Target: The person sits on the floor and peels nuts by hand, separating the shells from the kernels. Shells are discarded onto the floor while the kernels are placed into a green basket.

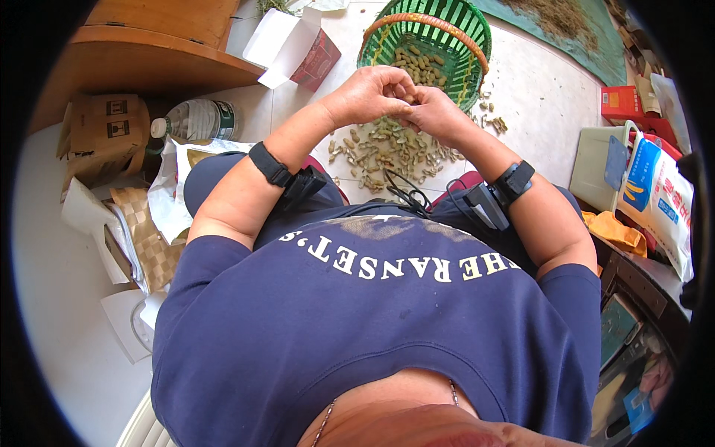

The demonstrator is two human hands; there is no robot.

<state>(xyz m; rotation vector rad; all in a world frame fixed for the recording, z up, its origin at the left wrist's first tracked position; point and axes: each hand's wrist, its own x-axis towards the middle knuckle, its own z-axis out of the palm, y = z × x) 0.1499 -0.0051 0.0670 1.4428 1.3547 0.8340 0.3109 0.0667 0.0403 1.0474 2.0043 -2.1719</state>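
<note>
My left hand and my right hand meet fingertip to fingertip just in front of a green plastic basket. Between the fingers is a small brownish piece, mostly covered, that looks like a peanut. Unshelled peanuts lie in the bottom of the basket, under its arched orange-brown handle. On the tiled floor below my hands spreads a heap of split peanut shells, with some whole-looking pods at its left side.
An open carton stands left of the basket. A large water bottle and a cardboard box are at the left, beneath wooden furniture. At the right are a pale bin and a printed plastic bag. A green sheet bears dry brown plant matter.
</note>
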